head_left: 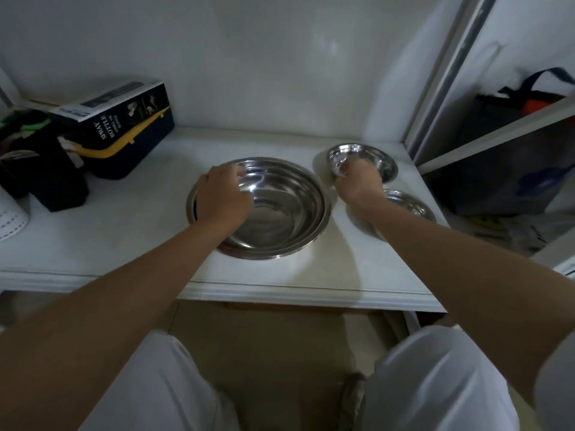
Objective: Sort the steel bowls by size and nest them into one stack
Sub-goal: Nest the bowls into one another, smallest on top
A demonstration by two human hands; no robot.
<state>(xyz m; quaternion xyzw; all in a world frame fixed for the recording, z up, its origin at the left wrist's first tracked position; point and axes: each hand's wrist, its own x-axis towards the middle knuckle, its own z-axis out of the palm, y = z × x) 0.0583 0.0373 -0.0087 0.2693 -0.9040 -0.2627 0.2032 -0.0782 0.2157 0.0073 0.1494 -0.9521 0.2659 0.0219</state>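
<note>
A stack of large steel bowls [280, 209] sits nested in the middle of the white shelf [124, 237]. My left hand [222, 199] rests on the stack's left rim with fingers curled over the edge. At the back right stands a small steel bowl [381, 161]; my right hand [357, 181] grips its near rim. A third steel bowl [410, 206] lies just in front of it, partly hidden by my right forearm.
A dark box labelled spray bottle [124, 122] and a black container [46, 175] stand at the back left. A white wall closes the back. A metal frame [435, 98] borders the right, with bags [513, 169] beyond. The shelf's front edge [295, 293] is above my knees.
</note>
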